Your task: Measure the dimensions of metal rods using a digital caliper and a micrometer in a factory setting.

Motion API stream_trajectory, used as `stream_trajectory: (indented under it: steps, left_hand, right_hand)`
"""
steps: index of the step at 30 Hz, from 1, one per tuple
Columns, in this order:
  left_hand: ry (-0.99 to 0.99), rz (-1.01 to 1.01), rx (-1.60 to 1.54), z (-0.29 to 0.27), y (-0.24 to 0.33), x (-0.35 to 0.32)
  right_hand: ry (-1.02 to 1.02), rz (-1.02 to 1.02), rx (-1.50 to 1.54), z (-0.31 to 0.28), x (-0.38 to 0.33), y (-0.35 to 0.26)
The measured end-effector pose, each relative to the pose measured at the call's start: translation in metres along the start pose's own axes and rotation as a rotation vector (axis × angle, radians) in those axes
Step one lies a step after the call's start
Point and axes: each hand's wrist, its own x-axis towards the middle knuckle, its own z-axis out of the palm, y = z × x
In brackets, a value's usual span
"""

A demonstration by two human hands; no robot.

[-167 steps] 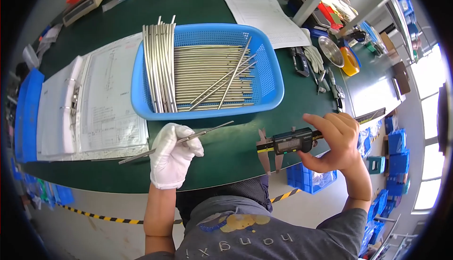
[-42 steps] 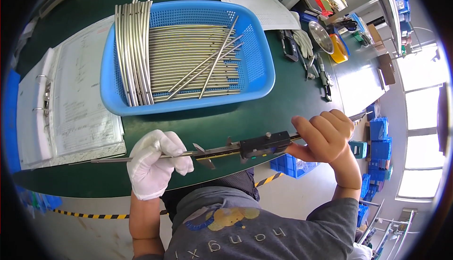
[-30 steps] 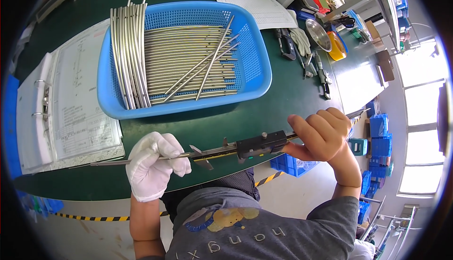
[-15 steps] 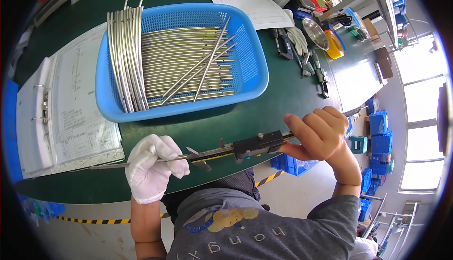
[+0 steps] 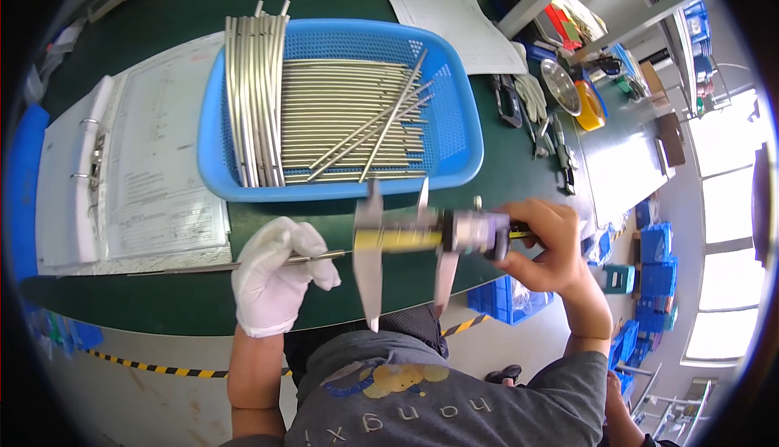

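Note:
My left hand, in a white glove, is closed around a thin metal rod close to its right end. The rod lies roughly level and runs out leftward past the table's near edge. In my bare right hand is a digital caliper, gripped at its right end with fingers and thumb. Its jaws are spread, the long ones pointing toward me, and blurred by motion. The rod's tip appears just left of the outer jaw; whether they touch I cannot tell. Beyond both hands stands a blue plastic basket with many metal rods.
An open ring binder lies left of the basket. Behind it are paper sheets. At right sit a white glove, a metal bowl, a yellow container and a measuring tool. Another person's arm shows lower right.
The caliper has turned from edge-on, so its jaws now show broadside. My right hand turned with it. The rod's end has come clear of the caliper's beam. The whole view has shifted slightly.

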Motion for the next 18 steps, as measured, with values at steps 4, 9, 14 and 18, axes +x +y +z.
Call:
stream_trajectory:
  steps: [4, 9, 14, 18]
  left_hand:
    - [-0.046, -0.016, 0.049, 0.003, -0.006, 0.005]
    - [-0.069, -0.033, 0.148, 0.011, -0.016, 0.008]
    - [0.039, -0.074, 0.137, 0.014, -0.020, 0.000]
    - [-0.062, -0.241, -0.064, 0.017, -0.013, -0.001]
  right_hand:
    - [-0.265, 0.476, 0.329, 0.007, 0.021, -0.020]
    - [-0.385, 0.290, 0.440, 0.031, 0.029, -0.015]
    - [-0.405, 0.182, 0.476, 0.050, 0.023, -0.007]
    - [-0.374, 0.255, 0.521, 0.044, 0.013, -0.011]
